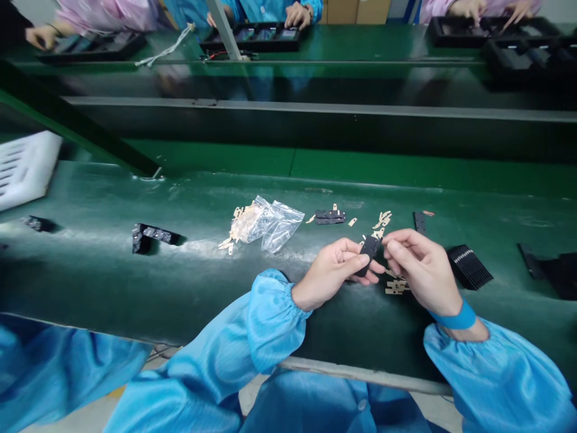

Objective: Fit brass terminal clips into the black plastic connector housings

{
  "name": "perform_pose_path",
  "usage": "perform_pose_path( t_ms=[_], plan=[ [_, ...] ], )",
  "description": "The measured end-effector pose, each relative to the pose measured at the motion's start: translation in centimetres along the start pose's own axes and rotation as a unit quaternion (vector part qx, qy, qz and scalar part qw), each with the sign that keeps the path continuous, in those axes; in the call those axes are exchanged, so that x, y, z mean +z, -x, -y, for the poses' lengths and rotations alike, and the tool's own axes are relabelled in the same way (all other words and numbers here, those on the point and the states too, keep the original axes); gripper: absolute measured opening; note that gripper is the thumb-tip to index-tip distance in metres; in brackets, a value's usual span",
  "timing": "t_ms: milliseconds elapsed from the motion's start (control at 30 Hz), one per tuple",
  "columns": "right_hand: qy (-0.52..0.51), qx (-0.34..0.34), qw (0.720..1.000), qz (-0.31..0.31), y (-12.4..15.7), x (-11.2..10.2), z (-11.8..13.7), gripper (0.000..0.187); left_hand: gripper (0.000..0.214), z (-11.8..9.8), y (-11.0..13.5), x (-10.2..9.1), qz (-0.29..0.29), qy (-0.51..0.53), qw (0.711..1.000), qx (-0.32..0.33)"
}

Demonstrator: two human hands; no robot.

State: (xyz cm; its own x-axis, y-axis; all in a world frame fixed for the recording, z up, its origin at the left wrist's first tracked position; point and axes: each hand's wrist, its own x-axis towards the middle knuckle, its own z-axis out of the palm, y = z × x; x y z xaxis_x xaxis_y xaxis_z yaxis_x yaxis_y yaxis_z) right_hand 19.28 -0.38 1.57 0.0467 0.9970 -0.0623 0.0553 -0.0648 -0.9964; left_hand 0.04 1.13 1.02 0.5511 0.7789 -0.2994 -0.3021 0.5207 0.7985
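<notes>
My left hand (333, 270) pinches a small flat black part (368, 248) between thumb and fingers, just above the green belt (135, 282). My right hand (421, 264) is curled against the same part from the right, its fingertips closed on the part's top edge. Small tan tabs (381, 221) lie scattered behind the hands, and a few more tan tabs (395, 287) sit under my right hand. A clear plastic bag (270, 224) with tan tabs lies to the left. Both arms wear blue sleeves.
A stack of black parts (469, 266) lies right of my right hand, more black pieces (330, 216) behind and others (151, 236) to the left. A white foam tray (24, 168) sits far left. Across the line, other people's hands (297, 13) work over black trays (252, 37).
</notes>
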Motion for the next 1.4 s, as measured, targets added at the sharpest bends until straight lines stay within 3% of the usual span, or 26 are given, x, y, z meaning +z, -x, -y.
perform_pose_path(
  t_ms=[233, 467, 633, 833, 1067, 1233, 1400],
  plan=[
    [0.000, 0.019, 0.999, 0.042, 0.3, 0.8, 0.9, 0.030, 0.037, 0.0, 0.1, -0.1, 0.029, 0.010, 0.999, -0.021],
    [-0.083, 0.056, 0.990, 0.097, 0.0, 0.0, -0.3, 0.026, 0.033, -0.3, 0.1, -0.6, 0.087, 0.069, 0.990, -0.085],
    [-0.066, 0.030, 0.993, 0.089, 0.3, 0.1, -0.3, 0.025, 0.030, -0.2, 0.0, -0.7, 0.082, 0.099, 0.988, -0.090],
    [-0.027, 0.043, 0.996, 0.078, 0.4, 0.8, 0.4, 0.032, 0.032, -0.2, 0.0, -0.8, 0.100, 0.099, 0.986, -0.089],
    [-0.098, 0.022, 0.988, 0.121, 0.5, 0.5, -0.1, 0.022, 0.034, -0.5, 0.0, -1.0, 0.104, 0.133, 0.980, -0.103],
    [-0.087, 0.020, 0.992, 0.086, 0.7, 1.2, -0.1, 0.031, 0.030, -0.3, -0.1, -0.9, 0.104, 0.132, 0.980, -0.106],
    [-0.107, 0.024, 0.988, 0.110, 0.5, 1.5, -0.5, 0.022, 0.030, -0.3, -0.1, -0.9, 0.098, 0.137, 0.980, -0.105]
  ],
)
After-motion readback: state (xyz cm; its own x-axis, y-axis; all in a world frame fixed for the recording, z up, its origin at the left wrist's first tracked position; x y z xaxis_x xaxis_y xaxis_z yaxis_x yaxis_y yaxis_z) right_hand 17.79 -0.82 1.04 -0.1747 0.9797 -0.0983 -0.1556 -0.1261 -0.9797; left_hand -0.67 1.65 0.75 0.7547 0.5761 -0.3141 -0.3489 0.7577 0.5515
